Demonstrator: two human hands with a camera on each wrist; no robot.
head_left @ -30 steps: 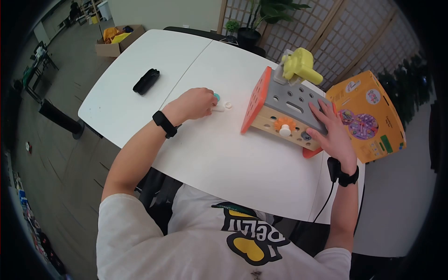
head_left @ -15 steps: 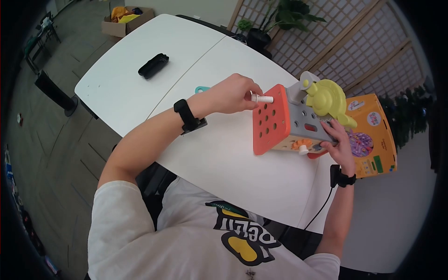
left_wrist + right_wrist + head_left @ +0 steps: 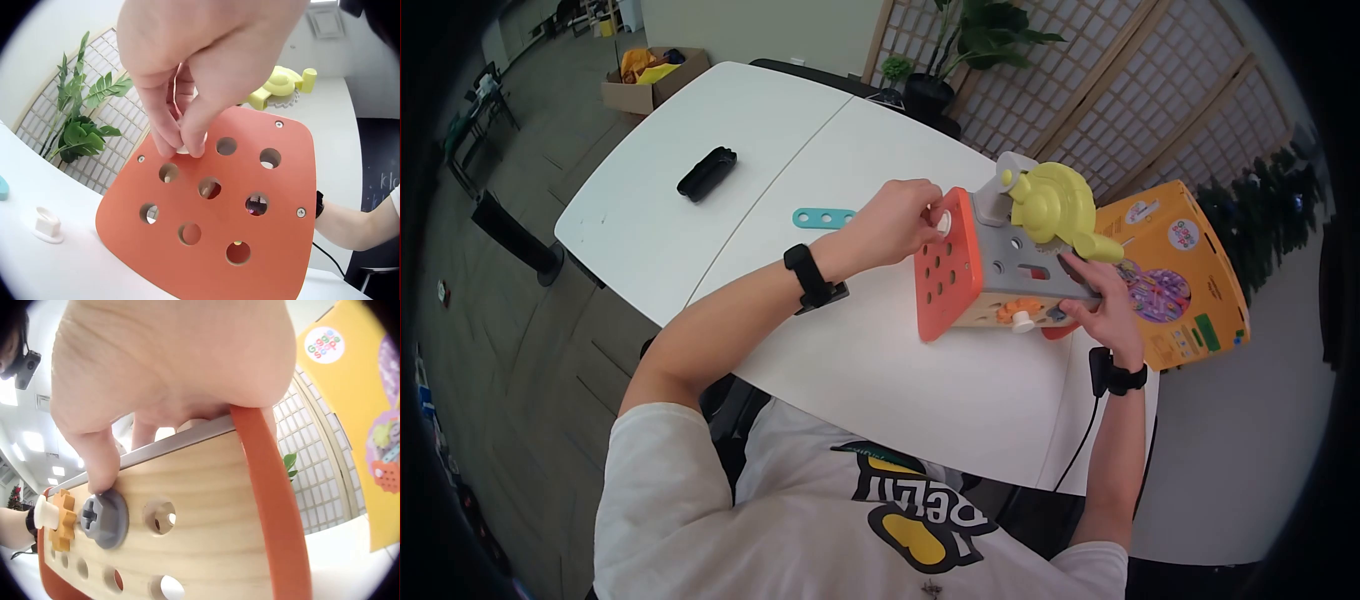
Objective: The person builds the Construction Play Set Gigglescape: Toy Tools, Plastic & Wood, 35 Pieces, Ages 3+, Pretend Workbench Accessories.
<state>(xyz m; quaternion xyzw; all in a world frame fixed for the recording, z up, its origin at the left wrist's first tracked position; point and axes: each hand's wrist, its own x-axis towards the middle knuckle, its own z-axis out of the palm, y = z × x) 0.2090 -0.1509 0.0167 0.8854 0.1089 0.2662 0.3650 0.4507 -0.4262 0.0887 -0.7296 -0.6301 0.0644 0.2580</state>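
A toy workbench (image 3: 1010, 250) with red end panels, a grey top and wooden sides stands on the table. Its left red panel (image 3: 206, 219) has rows of round holes. My left hand (image 3: 890, 225) pinches the head of a white toy bolt (image 3: 944, 223) right against this panel at an upper hole; the threaded shaft is hidden. My right hand (image 3: 1108, 305) grips the workbench's right end, fingers over the top and thumb down the front side beside a grey bolt (image 3: 106, 519). Next to that sits an orange gear (image 3: 63, 519) with a white bolt (image 3: 46, 512).
A yellow-green toy saw (image 3: 1055, 205) sits on the workbench's top. A teal strip with holes (image 3: 808, 217), a small white piece (image 3: 47, 224) and a black case (image 3: 707, 175) lie on the table (image 3: 880, 390). An orange product box (image 3: 1180, 280) stands at the right.
My left hand has picked up the white bolt from the table and carried it right to the red panel; its threads have gone from sight. The workbench has turned, showing that panel more.
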